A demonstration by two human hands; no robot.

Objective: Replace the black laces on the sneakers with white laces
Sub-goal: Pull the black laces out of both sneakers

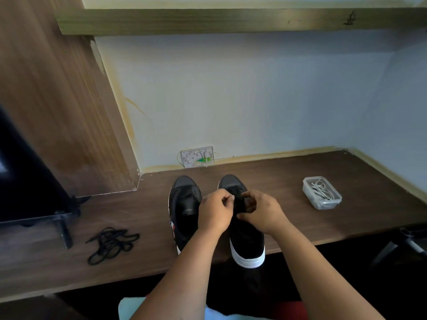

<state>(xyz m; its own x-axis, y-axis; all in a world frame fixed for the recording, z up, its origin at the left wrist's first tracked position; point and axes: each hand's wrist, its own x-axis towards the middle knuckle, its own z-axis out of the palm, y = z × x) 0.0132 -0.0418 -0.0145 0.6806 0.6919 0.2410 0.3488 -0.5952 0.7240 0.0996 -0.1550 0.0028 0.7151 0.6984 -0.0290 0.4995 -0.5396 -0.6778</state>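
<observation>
I've got the right sneaker [246, 232] at table [300, 204] centre, heel hanging over the near edge, toe at 12 o'clock. Both hands are on its lace area. Left hand [216, 212]: fingers curled, thumb & forefinger pinched together at the eyelets; right hand [262, 210]: fingers curled down onto the tongue, grip closed on a bit of black lace, I think. Black on black, so I can't tell exactly what's between the fingers, or whether the left grip holds lace at all. Left sneaker [184, 209] is just beside it at 9 o'clock, eyelets bare, partly hidden by my left forearm. Loose black laces [111, 243] lie in a heap further out at 9. At 3 o'clock, well apart, a clear plastic tub [322, 192] holds the white laces [321, 189]. Dark monitor [25, 179] at far 9, cut off by frame edge.
</observation>
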